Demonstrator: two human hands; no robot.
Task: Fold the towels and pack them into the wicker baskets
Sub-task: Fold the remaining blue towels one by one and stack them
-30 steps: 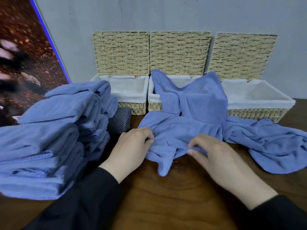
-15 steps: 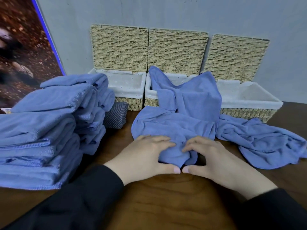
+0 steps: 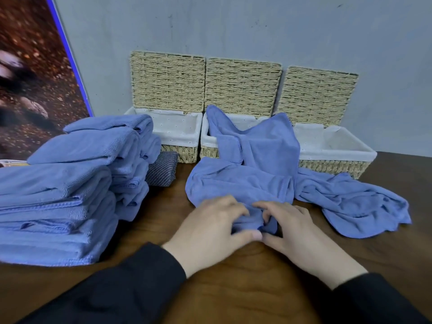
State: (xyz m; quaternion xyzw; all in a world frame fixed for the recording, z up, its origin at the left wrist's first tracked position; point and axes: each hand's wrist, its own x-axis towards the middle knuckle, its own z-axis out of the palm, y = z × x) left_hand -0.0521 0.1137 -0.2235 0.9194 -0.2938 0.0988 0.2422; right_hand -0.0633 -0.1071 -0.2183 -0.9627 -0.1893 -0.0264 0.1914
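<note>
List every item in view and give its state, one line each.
Left hand: gripping the near edge of the loose towel.
Right hand: gripping the same edge.
Loose towel: unfolded, draped over the middle basket's front rim.
Crumpled towel: unfolded, on the table.
Towel stack: folded, piled.
Left basket: lid up.
Middle basket: lid up.
Right basket: lid up.

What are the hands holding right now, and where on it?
Both the left hand and right hand grip the loose blue towel at its bunched near edge, close to each other.
</note>
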